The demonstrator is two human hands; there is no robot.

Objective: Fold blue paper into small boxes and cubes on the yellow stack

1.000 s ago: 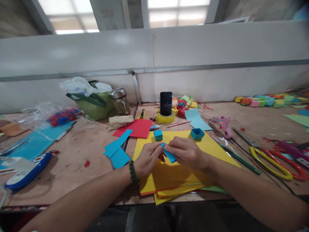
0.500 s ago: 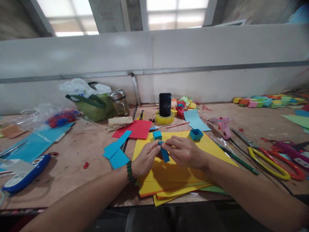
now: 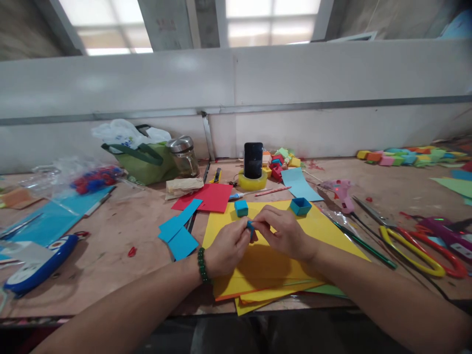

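Observation:
Over the yellow paper sheets (image 3: 280, 265), a small strip of blue paper (image 3: 250, 226) is pinched between both hands and mostly covered by fingers. My left hand (image 3: 229, 246), with a green bead bracelet at the wrist, is closed round its left side. Thumb and fingertips of my right hand (image 3: 282, 231) are pressed together on its right end. Just beyond the hands stands a small blue paper cube (image 3: 241, 208). An open blue paper box (image 3: 300, 206) sits farther right on the yellow sheets. Flat blue paper pieces (image 3: 180, 231) lie to the left.
Scissors (image 3: 409, 248), a dark green pencil (image 3: 368, 246) and a pink glue gun (image 3: 342, 191) lie on the right. A phone (image 3: 253, 161) stands in a yellow tape roll (image 3: 252, 182) behind. Red paper (image 3: 208, 196), a glass jar (image 3: 184, 160) and a green bag (image 3: 147, 164) are back left.
The blue strip's free end pointed down toward me before; now the strip is folded up and mostly hidden in my fingers. My left hand has turned and closed more round it.

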